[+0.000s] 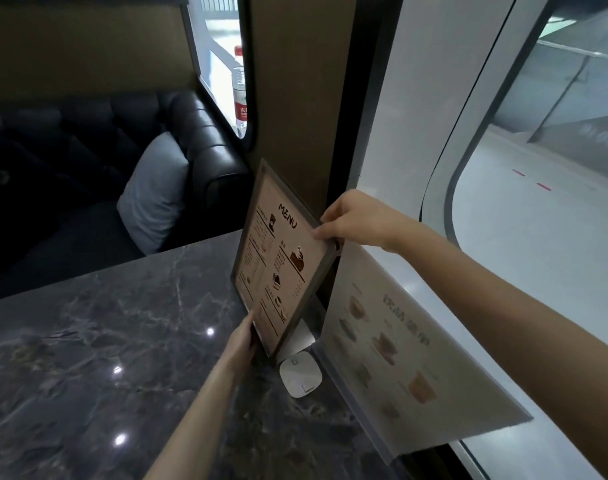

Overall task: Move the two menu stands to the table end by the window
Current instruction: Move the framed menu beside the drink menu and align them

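The framed menu (281, 261) is held tilted above the marble table (105, 341), close to the window end; its lower edge is pinched by the left hand (242, 344), its upper corner by the right hand (354, 220), both closed on the frame; a white puck (300, 374) lies beneath; the pale menu (409, 344) already stands by the window (537, 237); judged the placing step: the frame must be lowered upright beside it, clear of the puck.

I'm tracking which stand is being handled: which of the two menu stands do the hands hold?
The dark-framed stand headed MENU, gripped by the left hand at its lower edge and the right hand at its top corner. The paler stand beside it is untouched.
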Demonstrator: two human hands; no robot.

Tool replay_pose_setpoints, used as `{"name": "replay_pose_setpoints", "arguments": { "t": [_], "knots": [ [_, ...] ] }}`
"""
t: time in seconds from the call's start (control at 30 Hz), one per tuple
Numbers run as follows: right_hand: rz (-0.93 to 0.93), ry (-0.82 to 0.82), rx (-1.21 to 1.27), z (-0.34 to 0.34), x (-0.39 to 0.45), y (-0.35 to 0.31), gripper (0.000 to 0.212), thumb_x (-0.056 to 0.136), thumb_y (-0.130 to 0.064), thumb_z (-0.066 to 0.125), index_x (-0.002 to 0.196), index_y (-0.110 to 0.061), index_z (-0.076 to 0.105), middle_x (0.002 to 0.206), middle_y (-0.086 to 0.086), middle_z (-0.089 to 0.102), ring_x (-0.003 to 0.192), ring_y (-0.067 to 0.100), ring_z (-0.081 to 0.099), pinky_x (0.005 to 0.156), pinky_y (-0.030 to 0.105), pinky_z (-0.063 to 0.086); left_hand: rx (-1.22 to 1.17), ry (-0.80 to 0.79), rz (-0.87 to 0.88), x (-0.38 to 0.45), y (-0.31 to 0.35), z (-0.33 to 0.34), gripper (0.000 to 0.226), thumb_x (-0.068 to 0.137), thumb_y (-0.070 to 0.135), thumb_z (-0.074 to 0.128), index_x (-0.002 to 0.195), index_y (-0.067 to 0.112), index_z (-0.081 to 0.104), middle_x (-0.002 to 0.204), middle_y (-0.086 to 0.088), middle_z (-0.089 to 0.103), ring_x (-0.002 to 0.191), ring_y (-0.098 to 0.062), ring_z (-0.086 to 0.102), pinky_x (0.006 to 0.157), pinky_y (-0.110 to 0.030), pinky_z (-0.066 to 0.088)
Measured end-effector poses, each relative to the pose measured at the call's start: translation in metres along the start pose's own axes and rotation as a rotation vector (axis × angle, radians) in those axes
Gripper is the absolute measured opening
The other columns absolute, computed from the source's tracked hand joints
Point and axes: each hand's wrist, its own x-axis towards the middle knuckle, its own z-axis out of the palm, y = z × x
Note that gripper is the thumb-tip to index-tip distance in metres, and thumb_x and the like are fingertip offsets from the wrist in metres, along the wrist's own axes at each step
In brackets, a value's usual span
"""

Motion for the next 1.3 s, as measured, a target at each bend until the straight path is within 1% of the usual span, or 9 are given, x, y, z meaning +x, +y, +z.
{"name": "replay_pose_setpoints", "arguments": {
  "t": [0.17, 0.3, 0.37, 0.63, 0.73, 0.93, 1.03, 1.13, 1.3],
  "knots": [
    [-0.035, 0.06, 0.007, 0.004, 0.005, 0.003, 0.018, 0.087, -0.017, 0.058, 0.087, -0.002, 0.067, 0.088, 0.005, 0.067, 0.068, 0.007, 0.06, 0.063, 0.017, 0.05, -0.097, -0.089, 0.03, 0.004, -0.001, 0.013, 0.032, 0.101, 0.029, 0.027, 0.111, 0.016, 0.054, 0.095, 0.001, 0.062, 0.085, -0.009, 0.057, 0.053, -0.015, 0.053],
    [-0.023, 0.149, 0.025, 0.002, 0.01, 0.008, 0.015, 0.088, -0.018, 0.058, 0.082, -0.005, 0.064, 0.086, 0.004, 0.065, 0.068, 0.008, 0.059, 0.059, 0.016, 0.048, -0.109, -0.084, 0.018, 0.009, -0.007, 0.018, 0.038, 0.1, 0.035, 0.029, 0.125, 0.013, 0.047, 0.106, 0.0, 0.061, 0.089, -0.007, 0.057, 0.073, -0.02, 0.047],
    [-0.008, 0.152, 0.041, -0.001, 0.012, 0.011, 0.014, 0.088, -0.018, 0.057, 0.081, -0.006, 0.062, 0.086, 0.004, 0.064, 0.073, 0.012, 0.061, 0.06, 0.019, 0.05, -0.083, -0.096, 0.021, 0.015, -0.009, 0.019, 0.043, 0.099, 0.037, 0.029, 0.131, 0.013, 0.044, 0.117, 0.0, 0.059, 0.093, -0.006, 0.056, 0.071, -0.019, 0.044],
    [0.037, 0.132, 0.12, -0.012, 0.011, 0.023, 0.021, 0.086, -0.017, 0.06, 0.065, -0.015, 0.058, 0.085, 0.007, 0.067, 0.068, 0.01, 0.064, 0.063, 0.025, 0.057, -0.055, -0.147, 0.037, 0.018, -0.006, 0.035, 0.036, 0.1, 0.035, 0.026, 0.125, 0.016, 0.044, 0.102, 0.006, 0.057, 0.087, -0.002, 0.054, 0.07, -0.017, 0.043],
    [0.055, 0.118, 0.147, -0.017, 0.011, 0.027, 0.021, 0.085, -0.017, 0.061, 0.065, -0.014, 0.058, 0.088, 0.007, 0.068, 0.07, 0.012, 0.066, 0.065, 0.028, 0.058, -0.038, -0.18, 0.047, 0.02, -0.008, 0.043, 0.037, 0.1, 0.036, 0.025, 0.125, 0.017, 0.046, 0.1, 0.009, 0.059, 0.086, 0.0, 0.056, 0.06, -0.011, 0.048],
    [0.069, 0.116, 0.164, -0.022, 0.008, 0.033, 0.013, 0.085, -0.016, 0.061, 0.077, -0.007, 0.065, 0.088, 0.008, 0.068, 0.074, 0.014, 0.068, 0.068, 0.031, 0.06, -0.05, -0.168, 0.02, 0.024, -0.007, 0.049, 0.047, 0.098, 0.041, 0.03, 0.134, 0.013, 0.041, 0.113, 0.0, 0.061, 0.092, -0.007, 0.058, 0.07, -0.022, 0.046],
    [0.074, 0.114, 0.172, -0.024, 0.009, 0.034, 0.013, 0.085, -0.014, 0.061, 0.079, -0.004, 0.066, 0.089, 0.01, 0.069, 0.076, 0.018, 0.069, 0.072, 0.036, 0.06, -0.045, -0.167, 0.013, 0.022, -0.006, 0.052, 0.049, 0.098, 0.043, 0.029, 0.136, 0.014, 0.039, 0.106, 0.003, 0.06, 0.091, -0.007, 0.057, 0.069, -0.023, 0.045],
    [0.088, 0.11, 0.181, -0.024, 0.009, 0.034, 0.011, 0.084, -0.015, 0.062, 0.079, -0.005, 0.065, 0.087, 0.007, 0.068, 0.078, 0.019, 0.068, 0.074, 0.036, 0.06, -0.049, -0.172, 0.01, 0.023, -0.006, 0.052, 0.052, 0.097, 0.044, 0.029, 0.139, 0.014, 0.036, 0.116, 0.001, 0.058, 0.09, -0.005, 0.055, 0.086, -0.026, 0.042],
    [0.099, 0.114, 0.187, -0.024, 0.01, 0.035, 0.014, 0.084, -0.015, 0.062, 0.073, -0.008, 0.063, 0.085, 0.006, 0.067, 0.076, 0.018, 0.068, 0.071, 0.035, 0.06, -0.101, -0.123, 0.01, 0.027, -0.008, 0.055, 0.05, 0.097, 0.042, 0.032, 0.137, 0.011, 0.038, 0.098, 0.003, 0.058, 0.087, -0.01, 0.055, 0.09, -0.032, 0.039]
  ]
}}
